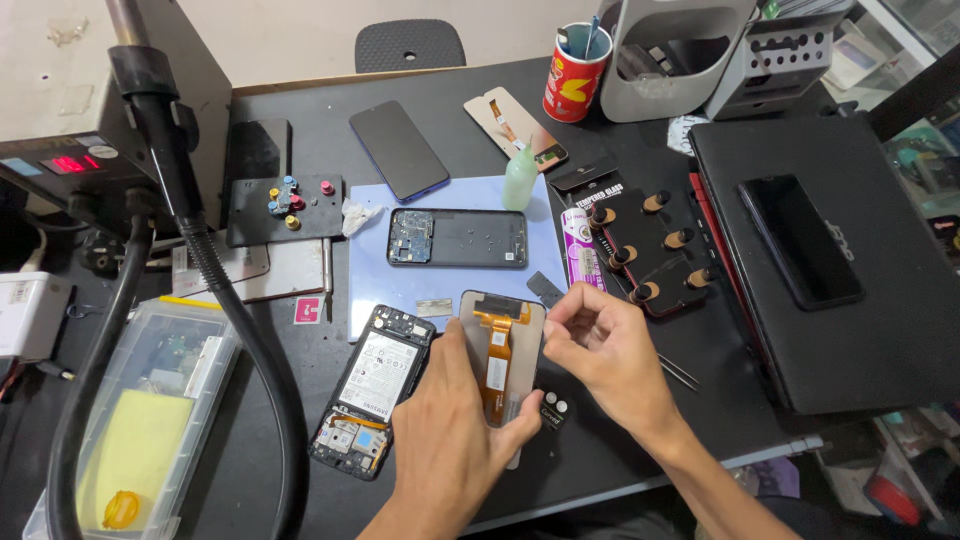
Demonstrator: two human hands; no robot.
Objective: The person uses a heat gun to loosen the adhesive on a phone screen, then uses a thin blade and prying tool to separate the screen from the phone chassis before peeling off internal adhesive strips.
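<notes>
Dark desk [620, 455] fills the view, w/ a closed black laptop [880, 330] at the right edge & a dark phone [800, 240] lying on its lid. Far left: a grey station box w/ red display [60, 160], its thick black hose [250, 340] curving down across the desk past a clear plastic box [150, 420] w/ a yellow pad inside. Mid-desk a pale blue mat [370, 290] carries an opened phone frame [457, 238], circuit side up; a green squeeze bottle [520, 180] stands at the mat's upper right corner. Behind that, a whole dark phone [400, 150] & a red cup [577, 75] holding tools. Right of the mat, a black holder w/ wood-tipped clips [650, 250]. Near edge: an open phone body w/ battery showing [375, 390] lies tilted, just left of the left hand [450, 440]. That hand is laid flat, fingers pressing on a replacement screen panel [495, 330] lying back-up, orange flex cable [497, 365] running down its middle; thumb hooks the panel's lower right edge. Right hand [605, 355] sits just beside the panel's right edge, fingers curled, thumb & forefinger pinched together near the top corner; can't tell what's in the pinch, too small. Tweezers [680, 372] lie on the desk beside the right wrist.
</notes>
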